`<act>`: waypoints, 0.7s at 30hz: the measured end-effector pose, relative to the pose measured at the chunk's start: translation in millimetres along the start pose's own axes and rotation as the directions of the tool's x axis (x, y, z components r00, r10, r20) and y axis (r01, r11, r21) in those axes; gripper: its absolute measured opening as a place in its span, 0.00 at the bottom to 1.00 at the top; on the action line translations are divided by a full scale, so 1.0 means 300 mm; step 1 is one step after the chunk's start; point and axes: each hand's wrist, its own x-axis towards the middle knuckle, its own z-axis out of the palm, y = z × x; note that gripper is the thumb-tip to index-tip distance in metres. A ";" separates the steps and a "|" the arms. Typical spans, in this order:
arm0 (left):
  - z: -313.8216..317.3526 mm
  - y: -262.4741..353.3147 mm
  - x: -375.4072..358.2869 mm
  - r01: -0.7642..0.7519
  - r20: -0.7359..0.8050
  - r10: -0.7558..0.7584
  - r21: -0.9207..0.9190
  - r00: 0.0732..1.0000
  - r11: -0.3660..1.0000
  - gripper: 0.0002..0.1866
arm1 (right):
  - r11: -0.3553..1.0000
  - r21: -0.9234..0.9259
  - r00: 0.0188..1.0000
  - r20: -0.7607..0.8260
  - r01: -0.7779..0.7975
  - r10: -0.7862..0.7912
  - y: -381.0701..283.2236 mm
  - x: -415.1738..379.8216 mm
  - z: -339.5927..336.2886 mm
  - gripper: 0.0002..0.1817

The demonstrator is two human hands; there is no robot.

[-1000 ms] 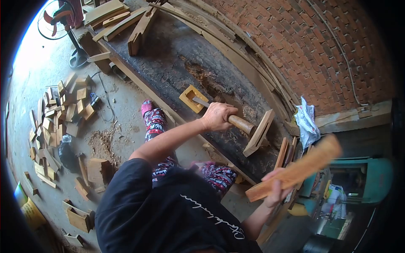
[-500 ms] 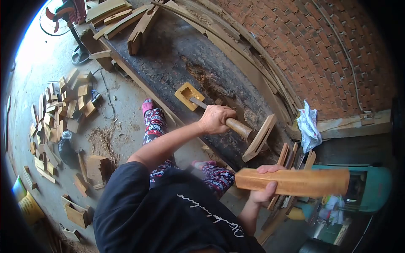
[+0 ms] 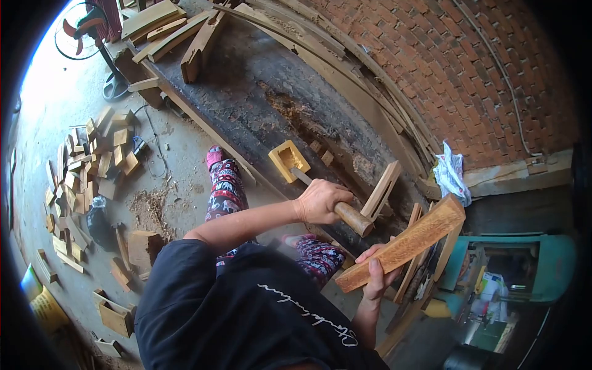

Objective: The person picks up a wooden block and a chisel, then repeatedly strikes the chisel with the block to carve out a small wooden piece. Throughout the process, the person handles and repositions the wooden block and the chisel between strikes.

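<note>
My left hand [image 3: 324, 201] is closed round a chisel [image 3: 354, 219] with a thick wooden handle. The blade tip reaches into the hollow of a small yellowish wood block [image 3: 281, 163], which lies on the dark, worn workbench [image 3: 237, 102]. Gripped in my right hand [image 3: 377, 279] is a long, heavy wooden block [image 3: 410, 242], tilted with its far end raised to the right of the chisel handle. Beyond the handle, a slotted wooden piece [image 3: 387, 180] stands on the bench.
Wood shavings [image 3: 290, 110] fill a rough hollow in the bench. Long boards [image 3: 345, 52] line the brick wall [image 3: 431, 68]. Many offcuts [image 3: 92, 160] lie piled on the floor at left, near a fan [image 3: 83, 29]. A green machine [image 3: 552, 265] stands at right.
My right hand has swung the long wooden block from level to a steep tilt. The yellowish block and the chisel have shifted right and slightly down.
</note>
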 end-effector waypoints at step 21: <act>-0.054 -0.088 0.072 0.062 -0.082 -0.059 0.038 0.995 0.997 0.11 | 0.979 -0.188 0.988 0.117 -0.075 0.098 0.069 0.034 -0.001 0.18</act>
